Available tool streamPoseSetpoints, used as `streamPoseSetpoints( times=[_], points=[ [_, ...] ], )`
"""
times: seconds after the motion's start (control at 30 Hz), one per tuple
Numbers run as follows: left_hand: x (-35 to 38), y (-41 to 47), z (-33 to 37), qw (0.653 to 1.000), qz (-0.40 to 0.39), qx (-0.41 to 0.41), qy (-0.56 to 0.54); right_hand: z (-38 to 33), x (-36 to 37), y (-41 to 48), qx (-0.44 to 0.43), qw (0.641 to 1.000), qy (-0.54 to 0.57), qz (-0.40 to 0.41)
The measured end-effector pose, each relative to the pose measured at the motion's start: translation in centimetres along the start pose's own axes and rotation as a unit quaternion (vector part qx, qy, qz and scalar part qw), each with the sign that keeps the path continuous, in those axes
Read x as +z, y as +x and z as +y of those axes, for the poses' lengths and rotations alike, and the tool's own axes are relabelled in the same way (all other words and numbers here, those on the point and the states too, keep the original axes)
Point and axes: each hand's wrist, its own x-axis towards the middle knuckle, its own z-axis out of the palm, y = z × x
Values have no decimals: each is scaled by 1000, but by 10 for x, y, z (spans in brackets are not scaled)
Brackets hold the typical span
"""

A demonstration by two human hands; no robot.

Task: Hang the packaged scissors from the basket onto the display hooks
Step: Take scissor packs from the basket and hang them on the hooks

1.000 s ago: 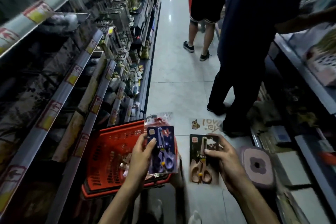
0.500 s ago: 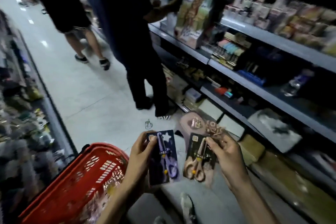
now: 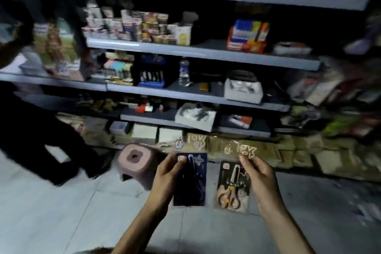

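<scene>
RISK: either pack could slip, since each hangs from a thin top-edge pinch | LEFT: left hand (image 3: 165,179) pinches blue scissors pack (image 3: 191,183) at its upper left, thumb on front | RIGHT: right hand (image 3: 261,179) pinches black scissors pack (image 3: 233,187) at its top | AROUND: packs side by side, apart, above floor; shelves (image 3: 195,97) ahead; hooks not in view

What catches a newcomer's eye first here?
At bottom centre, the left hand grips a dark blue scissor pack beside the black pack of beige-handled scissors pinched by the right hand. To their left a pink stool sits on the floor before grey shelves.
</scene>
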Motion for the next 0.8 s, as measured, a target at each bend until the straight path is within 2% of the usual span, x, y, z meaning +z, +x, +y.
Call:
streamPoseSetpoints(
  times=[0.1, 0.37, 0.6, 0.8],
  points=[
    [79, 13, 9, 999, -45, 11, 10, -3, -74, 12, 2, 998, 27, 61],
    [274, 43, 17, 991, -129, 37, 3, -9, -245, 59, -10, 987, 29, 160],
    [407, 69, 20, 980, -192, 51, -4, -43, -351, 108, -93, 987, 29, 125],
    [493, 108, 29, 969, -236, 76, -10, -60, -399, 161, -126, 986, 3, 112]
  ],
)
